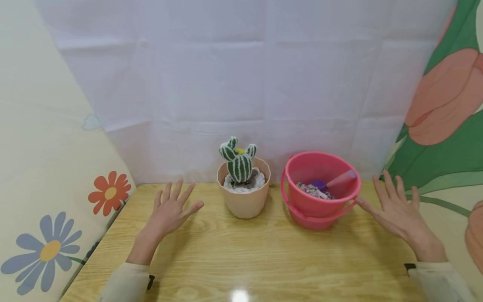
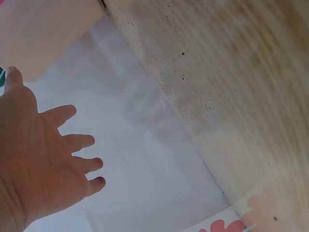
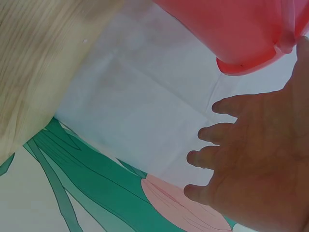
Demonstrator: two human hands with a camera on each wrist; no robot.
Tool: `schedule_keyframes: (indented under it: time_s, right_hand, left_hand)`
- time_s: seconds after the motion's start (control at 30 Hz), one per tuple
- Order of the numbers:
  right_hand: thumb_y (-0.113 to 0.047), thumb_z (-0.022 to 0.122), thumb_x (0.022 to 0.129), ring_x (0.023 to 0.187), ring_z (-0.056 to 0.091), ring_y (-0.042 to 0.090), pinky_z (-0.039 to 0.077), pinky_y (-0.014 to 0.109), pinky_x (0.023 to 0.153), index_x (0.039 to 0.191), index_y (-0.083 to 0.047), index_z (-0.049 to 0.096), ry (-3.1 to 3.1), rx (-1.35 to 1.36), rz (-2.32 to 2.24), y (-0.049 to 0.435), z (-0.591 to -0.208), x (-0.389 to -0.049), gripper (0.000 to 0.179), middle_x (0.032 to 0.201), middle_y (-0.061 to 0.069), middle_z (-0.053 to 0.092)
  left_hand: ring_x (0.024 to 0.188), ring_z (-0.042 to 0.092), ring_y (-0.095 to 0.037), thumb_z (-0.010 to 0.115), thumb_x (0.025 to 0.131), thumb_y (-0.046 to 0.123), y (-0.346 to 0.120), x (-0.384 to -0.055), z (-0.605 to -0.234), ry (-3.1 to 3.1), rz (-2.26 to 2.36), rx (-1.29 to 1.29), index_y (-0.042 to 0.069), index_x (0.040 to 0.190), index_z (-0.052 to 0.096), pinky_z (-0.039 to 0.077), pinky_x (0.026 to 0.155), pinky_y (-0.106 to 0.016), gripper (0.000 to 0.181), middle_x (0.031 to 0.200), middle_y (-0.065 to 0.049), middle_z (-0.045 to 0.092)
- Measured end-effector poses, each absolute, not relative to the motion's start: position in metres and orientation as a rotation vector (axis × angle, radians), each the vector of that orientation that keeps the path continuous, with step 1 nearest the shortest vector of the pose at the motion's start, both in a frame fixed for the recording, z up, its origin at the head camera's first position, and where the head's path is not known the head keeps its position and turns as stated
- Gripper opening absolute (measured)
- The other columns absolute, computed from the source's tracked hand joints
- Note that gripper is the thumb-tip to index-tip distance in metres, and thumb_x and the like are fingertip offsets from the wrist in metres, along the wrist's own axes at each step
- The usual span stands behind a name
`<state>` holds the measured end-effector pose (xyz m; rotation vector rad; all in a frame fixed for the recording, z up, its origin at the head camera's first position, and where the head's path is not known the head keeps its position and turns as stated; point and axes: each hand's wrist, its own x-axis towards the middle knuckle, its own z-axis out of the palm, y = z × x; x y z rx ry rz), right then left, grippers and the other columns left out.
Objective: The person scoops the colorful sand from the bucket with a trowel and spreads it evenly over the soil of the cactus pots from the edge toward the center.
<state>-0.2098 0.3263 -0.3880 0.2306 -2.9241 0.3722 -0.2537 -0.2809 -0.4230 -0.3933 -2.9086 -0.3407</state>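
My left hand (image 1: 170,214), fingers spread and holding nothing, hovers over the table left of a peach flowerpot (image 1: 245,203). In that pot stands a green and white knitted cactus (image 1: 239,167) on white filling. On the other side, my right hand (image 1: 401,216) is spread too, its thumb tip right by the rim of a pink bucket (image 1: 317,214). Inside the bucket are small multicoloured beads (image 1: 309,190) and a purple scoop (image 1: 320,184) with a pale handle. Each wrist view shows an empty palm, the left hand (image 2: 43,154) near the pot and the right hand (image 3: 260,154) near the bucket.
The wooden table (image 1: 226,260) ends at a white cloth (image 1: 211,84) hung behind the pot and bucket. Flower-printed cloths flank it, one on the left (image 1: 49,167) and a green one on the right (image 1: 456,159). The bucket's handle (image 1: 302,216) hangs down its front.
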Motion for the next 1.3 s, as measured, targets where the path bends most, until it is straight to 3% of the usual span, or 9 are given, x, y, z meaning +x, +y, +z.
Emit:
schedule_keyframes:
  time_s: [0.4,0.53,0.67,0.83,0.97,1.1,1.3]
  right_hand:
    - [-0.063,0.042,0.101,0.146,-0.011,0.055,-0.017,0.076,0.106,0.162,-0.003,0.004,-2.928,0.229,0.385,0.322,-0.388,-0.210,0.094,0.164,0.027,-0.009]
    - [-0.058,0.042,0.104,0.143,0.016,0.057,0.010,0.080,0.107,0.162,-0.002,0.012,-2.886,0.246,0.404,0.322,-0.382,-0.208,0.086,0.161,0.033,0.016]
    - [-0.050,0.042,0.107,0.129,0.041,0.058,0.035,0.078,0.094,0.159,0.002,0.026,-2.829,0.262,0.494,0.320,-0.372,-0.205,0.074,0.149,0.035,0.039]
    - [-0.044,0.047,0.108,0.110,0.060,0.051,0.048,0.071,0.083,0.153,0.002,0.040,-2.766,0.299,0.656,0.315,-0.358,-0.199,0.064,0.136,0.029,0.057]
    - [-0.037,0.053,0.107,0.099,0.066,0.046,0.054,0.065,0.079,0.146,0.003,0.048,-2.727,0.384,0.690,0.311,-0.349,-0.194,0.057,0.128,0.028,0.062]
    - [-0.034,0.060,0.104,0.096,0.068,0.041,0.056,0.061,0.077,0.142,0.003,0.054,-2.705,0.447,0.639,0.308,-0.338,-0.195,0.054,0.126,0.026,0.064]
    - [-0.031,0.068,0.100,0.091,0.069,0.037,0.058,0.058,0.072,0.136,0.001,0.061,-2.649,0.514,0.596,0.304,-0.323,-0.200,0.049,0.121,0.023,0.068]
  left_hand:
    - [0.147,0.009,-0.052,0.048,0.100,0.063,-0.278,-0.255,-0.423,-2.815,-0.306,-0.440,0.012,0.159,0.037,0.006,0.114,-0.071,0.078,0.164,-0.024,0.019]
    - [0.148,0.013,-0.049,0.049,0.100,0.062,-0.273,-0.250,-0.415,-2.759,-0.299,-0.472,0.013,0.159,0.037,0.010,0.114,-0.070,0.077,0.164,-0.022,0.020]
    - [0.144,0.025,-0.046,0.054,0.100,0.057,-0.262,-0.246,-0.402,-2.639,-0.339,-0.540,0.011,0.156,0.041,0.019,0.113,-0.067,0.073,0.161,-0.020,0.030]
    - [0.127,0.051,-0.039,0.068,0.098,0.041,-0.243,-0.241,-0.385,-2.376,-0.436,-0.616,0.008,0.142,0.059,0.038,0.100,-0.062,0.056,0.140,-0.016,0.057]
    - [0.105,0.064,-0.032,0.070,0.097,0.026,-0.227,-0.233,-0.377,-2.224,-0.565,-0.674,0.006,0.129,0.067,0.050,0.085,-0.056,0.038,0.116,-0.011,0.069]
    - [0.092,0.065,-0.025,0.070,0.097,0.016,-0.212,-0.225,-0.371,-2.167,-0.726,-0.731,0.004,0.122,0.070,0.054,0.076,-0.046,0.028,0.101,-0.006,0.069]
    - [0.094,0.064,-0.018,0.069,0.097,0.010,-0.195,-0.222,-0.366,-2.156,-0.884,-0.839,0.003,0.121,0.070,0.054,0.079,-0.039,0.024,0.100,-0.002,0.069]
